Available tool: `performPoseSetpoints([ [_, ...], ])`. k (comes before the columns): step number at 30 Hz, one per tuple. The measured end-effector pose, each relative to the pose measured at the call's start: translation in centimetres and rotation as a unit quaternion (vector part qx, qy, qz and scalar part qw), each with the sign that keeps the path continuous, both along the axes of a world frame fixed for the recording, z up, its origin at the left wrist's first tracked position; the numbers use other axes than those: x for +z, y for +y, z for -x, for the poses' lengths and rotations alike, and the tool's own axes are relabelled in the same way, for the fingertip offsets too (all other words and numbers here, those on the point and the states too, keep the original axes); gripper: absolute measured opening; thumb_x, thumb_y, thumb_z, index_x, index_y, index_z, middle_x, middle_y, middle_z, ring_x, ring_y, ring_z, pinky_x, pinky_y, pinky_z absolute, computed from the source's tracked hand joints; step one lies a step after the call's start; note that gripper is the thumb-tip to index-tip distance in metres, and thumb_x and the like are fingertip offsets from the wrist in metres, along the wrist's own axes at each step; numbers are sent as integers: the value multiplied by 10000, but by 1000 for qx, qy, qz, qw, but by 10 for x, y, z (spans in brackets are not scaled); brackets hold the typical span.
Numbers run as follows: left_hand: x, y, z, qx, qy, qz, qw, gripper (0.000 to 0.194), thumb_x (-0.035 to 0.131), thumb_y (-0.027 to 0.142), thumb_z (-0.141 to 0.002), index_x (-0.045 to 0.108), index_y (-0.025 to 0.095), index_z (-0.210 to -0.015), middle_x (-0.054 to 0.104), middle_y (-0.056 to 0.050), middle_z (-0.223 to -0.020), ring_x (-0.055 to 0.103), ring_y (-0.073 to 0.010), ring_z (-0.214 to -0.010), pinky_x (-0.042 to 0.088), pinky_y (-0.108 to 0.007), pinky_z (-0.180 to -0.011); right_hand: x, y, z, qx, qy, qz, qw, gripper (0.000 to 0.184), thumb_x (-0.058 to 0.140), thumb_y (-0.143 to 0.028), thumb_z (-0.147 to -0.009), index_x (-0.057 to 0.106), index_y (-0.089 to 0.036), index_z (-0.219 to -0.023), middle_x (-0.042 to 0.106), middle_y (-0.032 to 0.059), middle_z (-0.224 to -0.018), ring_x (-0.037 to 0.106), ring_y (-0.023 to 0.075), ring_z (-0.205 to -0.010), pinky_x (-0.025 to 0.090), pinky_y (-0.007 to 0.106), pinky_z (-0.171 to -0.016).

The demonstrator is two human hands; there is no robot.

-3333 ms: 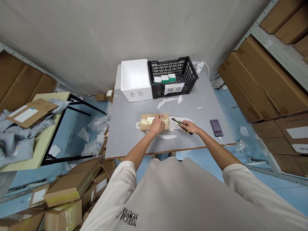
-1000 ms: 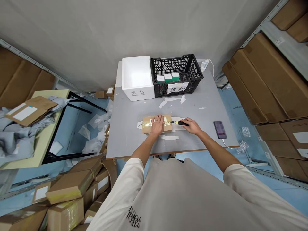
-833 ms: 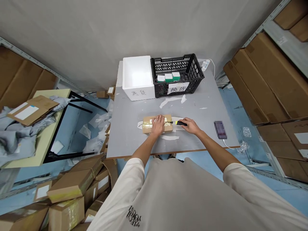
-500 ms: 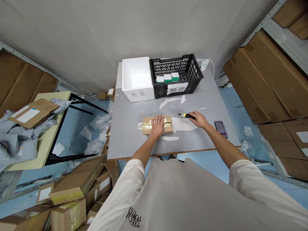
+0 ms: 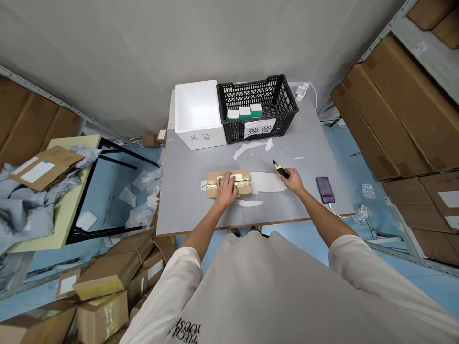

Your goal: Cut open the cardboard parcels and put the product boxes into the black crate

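Observation:
A small taped cardboard box lies near the middle of the grey table. My left hand rests flat on its top, fingers stretched out over a white label, and part of the label is hidden. To the right of the box, my right hand is closed around a black and yellow utility knife. The knife's blade points up and to the left, apart from the box. White torn patches mark the tabletop between the box and my right hand.
Behind stand a white foam box and a black plastic crate holding several small white-and-green boxes. A phone with a cable lies at right. Stacked cartons fill the lower left; a side table carries grey parcels.
The utility knife has turned from pointing left to pointing more upward, away from the box. My left hand stays on the box. The whole view has shifted slightly.

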State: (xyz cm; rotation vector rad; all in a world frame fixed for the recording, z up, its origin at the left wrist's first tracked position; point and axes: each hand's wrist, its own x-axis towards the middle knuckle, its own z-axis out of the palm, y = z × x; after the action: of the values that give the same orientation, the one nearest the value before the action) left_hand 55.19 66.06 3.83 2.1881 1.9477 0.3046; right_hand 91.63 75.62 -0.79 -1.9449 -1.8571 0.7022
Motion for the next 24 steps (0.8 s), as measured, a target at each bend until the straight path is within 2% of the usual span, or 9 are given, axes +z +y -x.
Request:
performPoseSetpoints([
  [3, -1, -16, 7, 36, 10, 6, 999, 464, 375, 309, -1023, 508, 236, -1462, 409, -134, -1635, 303, -273, -1560, 253, -515, -1240, -26, -3, -10, -58, -35, 33, 997, 423, 662, -398, -816, 692, -217, -1198, 634, 117, -1143, 634, 266, -987, 532, 381, -866],
  [7, -4, -34, 13, 74, 17, 25, 997, 457, 361, 303, -1029, 504, 243, -1459, 419, -148, -1624, 309, -289, -1555, 296, -524, -1202, -55, -6, -16, -85, -79, 94, 989, 416, 681, -446, -806, 691, -214, -1151, 651, 133, -1137, 649, 273, -963, 533, 369, -789],
  [11, -4, -41, 13, 74, 19, 45, 996, 470, 343, 314, -1038, 481, 250, -1482, 412, -139, -1631, 313, -284, -1553, 311, -503, -1196, -77, -8, -14, -81, -108, 153, 979, 473, 651, -472, -847, 644, -197, -1231, 611, 182, -1250, 649, 324, -1068, 538, 433, -843],
  [14, -3, -41, 12, 74, 25, 49, 996, 479, 331, 314, -1042, 470, 244, -1495, 402, -137, -1640, 309, -281, -1555, 300, -502, -1207, -87, -11, -10, -74, -111, 159, 978, 483, 648, -439, -863, 606, -188, -1273, 591, 200, -1273, 619, 354, -1147, 530, 475, -894],
  [19, -5, -41, 14, 66, 29, 44, 996, 470, 340, 316, -1045, 476, 229, -1486, 403, -143, -1636, 308, -279, -1556, 304, -488, -1207, -88, -15, -6, -78, -118, 156, 978, 516, 668, -416, -869, 545, -185, -1314, 568, 203, -1287, 574, 366, -1201, 501, 505, -954],
  [22, -6, -40, 18, 61, 7, 36, 997, 458, 373, 321, -1037, 490, 239, -1472, 423, -144, -1622, 334, -293, -1541, 318, -501, -1196, -76, -17, 5, -68, -117, 103, 985, 535, 634, -438, -893, 523, -173, -1344, 550, 207, -1315, 528, 384, -1250, 451, 540, -1023],
  [24, -8, -40, 22, 56, -23, 26, 998, 438, 386, 324, -1034, 516, 246, -1445, 454, -142, -1599, 362, -300, -1525, 316, -513, -1197, -61, -18, 21, -44, -79, 52, 995, 498, 570, -436, -927, 534, -161, -1341, 558, 212, -1313, 527, 383, -1236, 443, 540, -1030],
])
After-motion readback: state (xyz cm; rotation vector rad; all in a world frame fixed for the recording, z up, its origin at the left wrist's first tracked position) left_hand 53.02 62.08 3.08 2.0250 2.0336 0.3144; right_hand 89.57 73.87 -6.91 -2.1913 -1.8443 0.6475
